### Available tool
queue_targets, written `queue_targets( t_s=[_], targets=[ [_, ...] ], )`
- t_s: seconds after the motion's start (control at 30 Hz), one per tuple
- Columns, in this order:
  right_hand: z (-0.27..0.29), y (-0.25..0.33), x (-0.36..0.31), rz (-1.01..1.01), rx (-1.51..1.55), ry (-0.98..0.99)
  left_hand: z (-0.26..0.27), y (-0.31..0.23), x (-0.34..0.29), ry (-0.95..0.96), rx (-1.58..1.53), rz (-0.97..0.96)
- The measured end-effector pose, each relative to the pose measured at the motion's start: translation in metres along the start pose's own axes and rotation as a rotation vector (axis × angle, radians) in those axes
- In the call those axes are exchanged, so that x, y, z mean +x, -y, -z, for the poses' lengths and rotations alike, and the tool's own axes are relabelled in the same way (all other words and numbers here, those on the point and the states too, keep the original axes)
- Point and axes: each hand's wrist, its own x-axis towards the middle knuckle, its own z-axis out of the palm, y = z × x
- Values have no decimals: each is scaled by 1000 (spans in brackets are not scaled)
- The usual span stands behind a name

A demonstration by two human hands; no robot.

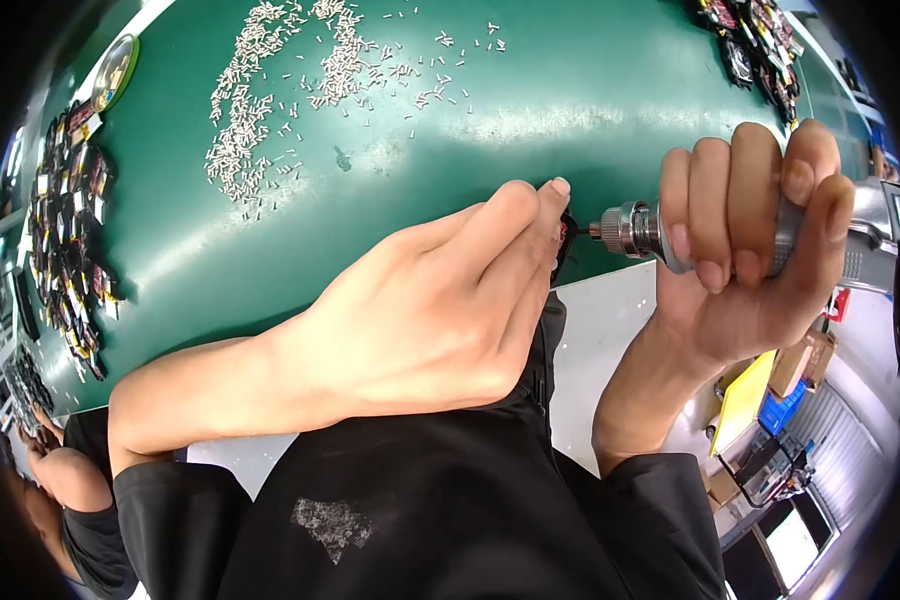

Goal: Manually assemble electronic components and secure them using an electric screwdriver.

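Note:
My right hand (pixel 755 215) is wrapped round a grey and silver electric screwdriver (pixel 630 228), which lies almost level and aims to the left. Its thin bit meets a small dark part (pixel 567 243) that my left hand (pixel 450 300) grips with closed fingers near the table's front edge. Most of that part is hidden behind my left fingers, so its kind cannot be told. Past my left hand, many small silver screws (pixel 342 75) lie scattered in two loose heaps on the green tabletop (pixel 530 80).
Rows of small black parts (pixel 70 230) line the table's left side, beside a round clear dish (pixel 116 72). More black parts (pixel 755 45) are piled at the far right. Another person (pixel 80 490) sits at the lower left. Cardboard boxes (pixel 805 360) stand on the right.

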Motion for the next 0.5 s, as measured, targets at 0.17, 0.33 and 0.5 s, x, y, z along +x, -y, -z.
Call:
queue_targets(
  t_s=[0.17, 0.33, 0.5],
  targets=[
    [-11, 0, 3, 19, -49, -7, 9, 2, -3, 11, 20, 4],
    [-19, -1, -2, 53, -19, -68, 15, -8, -7, 67, -30, 51],
    [-12, 6, -18, 123, 161, -192, 28, -18, -33, -19, 52, 168]
  ],
)
